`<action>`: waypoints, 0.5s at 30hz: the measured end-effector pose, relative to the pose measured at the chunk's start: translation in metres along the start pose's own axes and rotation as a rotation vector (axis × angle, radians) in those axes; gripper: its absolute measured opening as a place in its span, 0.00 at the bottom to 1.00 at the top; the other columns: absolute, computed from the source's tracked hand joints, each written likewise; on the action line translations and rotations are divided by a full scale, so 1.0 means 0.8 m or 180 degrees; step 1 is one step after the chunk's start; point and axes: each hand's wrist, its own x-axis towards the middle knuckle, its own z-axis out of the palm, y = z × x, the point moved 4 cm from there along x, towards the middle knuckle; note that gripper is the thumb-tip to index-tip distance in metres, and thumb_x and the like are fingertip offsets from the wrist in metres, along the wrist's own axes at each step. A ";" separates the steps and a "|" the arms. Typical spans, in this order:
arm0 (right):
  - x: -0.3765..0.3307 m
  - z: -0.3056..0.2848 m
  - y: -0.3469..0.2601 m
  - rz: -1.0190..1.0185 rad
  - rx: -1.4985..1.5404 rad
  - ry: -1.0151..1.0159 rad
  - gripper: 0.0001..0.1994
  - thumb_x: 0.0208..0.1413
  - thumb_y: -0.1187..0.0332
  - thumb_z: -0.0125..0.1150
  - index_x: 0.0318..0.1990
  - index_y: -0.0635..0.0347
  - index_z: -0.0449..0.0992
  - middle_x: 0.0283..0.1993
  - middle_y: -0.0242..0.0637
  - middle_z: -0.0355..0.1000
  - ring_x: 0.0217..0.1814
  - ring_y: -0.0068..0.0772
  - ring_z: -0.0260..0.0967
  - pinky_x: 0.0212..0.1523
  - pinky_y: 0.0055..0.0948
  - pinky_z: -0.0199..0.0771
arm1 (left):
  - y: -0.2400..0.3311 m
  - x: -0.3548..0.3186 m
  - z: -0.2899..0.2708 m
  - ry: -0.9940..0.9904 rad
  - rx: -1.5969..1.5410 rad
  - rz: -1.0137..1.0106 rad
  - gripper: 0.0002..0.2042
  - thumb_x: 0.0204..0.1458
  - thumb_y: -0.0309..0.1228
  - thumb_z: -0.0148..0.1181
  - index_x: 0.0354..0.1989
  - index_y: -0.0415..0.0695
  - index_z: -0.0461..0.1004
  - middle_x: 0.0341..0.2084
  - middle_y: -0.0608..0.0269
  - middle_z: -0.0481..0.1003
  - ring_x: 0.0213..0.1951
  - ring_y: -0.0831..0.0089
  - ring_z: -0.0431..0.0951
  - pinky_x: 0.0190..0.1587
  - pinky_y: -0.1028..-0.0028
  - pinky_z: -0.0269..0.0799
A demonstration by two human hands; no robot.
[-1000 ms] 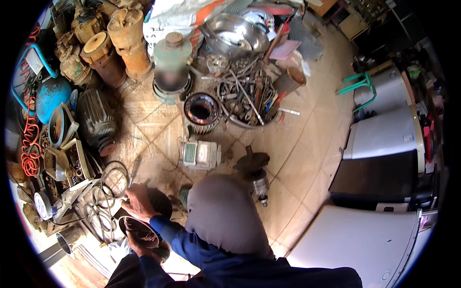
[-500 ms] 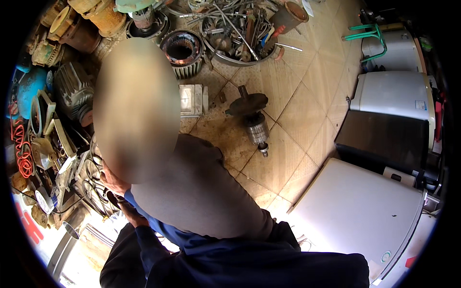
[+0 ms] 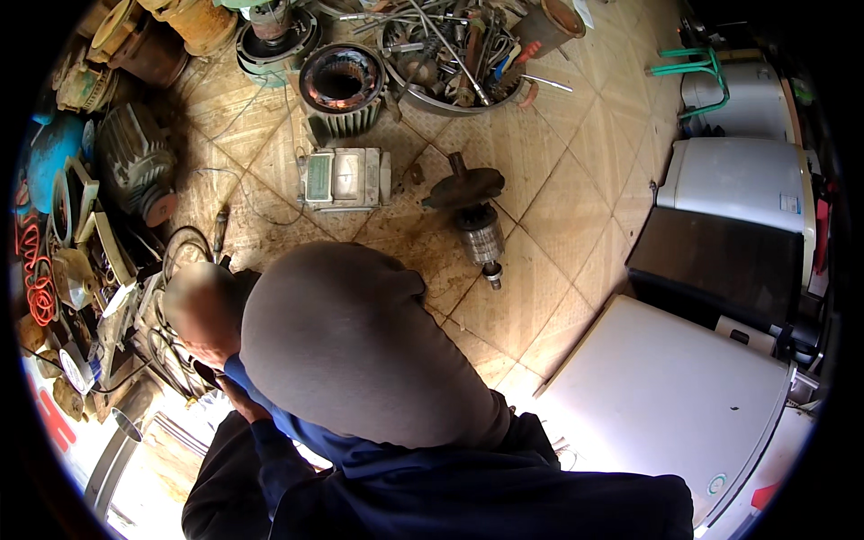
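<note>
Both my hands are low at the left, partly hidden behind a large grey rounded blurred shape (image 3: 360, 351). My right hand (image 3: 202, 315), at the end of a blue sleeve, is blurred and lies over a tangle of black wire loops (image 3: 175, 360); its fingers cannot be made out. Just below it, my left hand (image 3: 238, 403) closes around a small dark round part (image 3: 205, 373), of which only an edge shows.
On the tiled floor lie a motor rotor (image 3: 475, 225), a grey metal box (image 3: 346, 177), a finned stator (image 3: 342, 85) and a pan of tools (image 3: 450, 54). Old motors (image 3: 135, 166) and scrap crowd the left. White appliances (image 3: 666, 396) and a dark cabinet (image 3: 720, 261) stand at the right.
The view has swung down and left, so the floor parts now sit higher in the picture. The grey shape has grown and covers more of my hands. The dark round part is nearly hidden.
</note>
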 end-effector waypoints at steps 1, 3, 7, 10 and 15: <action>-0.006 -0.003 0.016 0.0053 -0.0092 -0.0005 0.14 0.40 0.66 0.70 0.31 0.65 0.75 0.41 0.51 0.69 0.51 0.54 0.64 0.58 0.50 0.61 | 0.008 -0.018 0.033 -0.0004 -0.0216 -0.0167 0.37 0.69 0.56 0.34 0.75 0.39 0.48 0.73 0.54 0.53 0.71 0.61 0.55 0.73 0.61 0.47; -0.013 -0.002 0.033 0.0113 -0.0175 -0.0007 0.14 0.40 0.66 0.70 0.31 0.65 0.75 0.41 0.51 0.69 0.51 0.54 0.65 0.58 0.50 0.61 | 0.042 -0.046 0.084 0.0045 -0.0438 -0.0391 0.36 0.69 0.55 0.34 0.75 0.39 0.47 0.73 0.54 0.52 0.72 0.62 0.54 0.74 0.61 0.45; -0.018 0.020 0.024 0.0074 -0.0189 -0.0004 0.14 0.39 0.66 0.71 0.31 0.65 0.75 0.41 0.51 0.69 0.51 0.54 0.65 0.57 0.50 0.61 | 0.086 -0.060 0.108 0.0179 -0.0599 -0.0489 0.36 0.69 0.55 0.34 0.76 0.39 0.45 0.74 0.54 0.49 0.73 0.62 0.51 0.74 0.62 0.43; -0.019 0.027 0.025 0.0060 -0.0219 0.0035 0.14 0.39 0.66 0.71 0.31 0.65 0.75 0.41 0.51 0.69 0.51 0.55 0.65 0.57 0.50 0.61 | 0.097 -0.066 0.119 0.0212 -0.0660 -0.0523 0.36 0.69 0.54 0.34 0.76 0.38 0.44 0.75 0.54 0.47 0.74 0.62 0.49 0.75 0.62 0.41; -0.014 0.022 0.022 0.0019 -0.0259 0.0116 0.15 0.38 0.66 0.71 0.31 0.65 0.75 0.40 0.52 0.69 0.51 0.55 0.65 0.57 0.51 0.61 | 0.116 -0.081 0.138 0.0275 -0.0744 -0.0561 0.36 0.70 0.53 0.34 0.76 0.38 0.42 0.76 0.53 0.44 0.75 0.63 0.45 0.75 0.63 0.37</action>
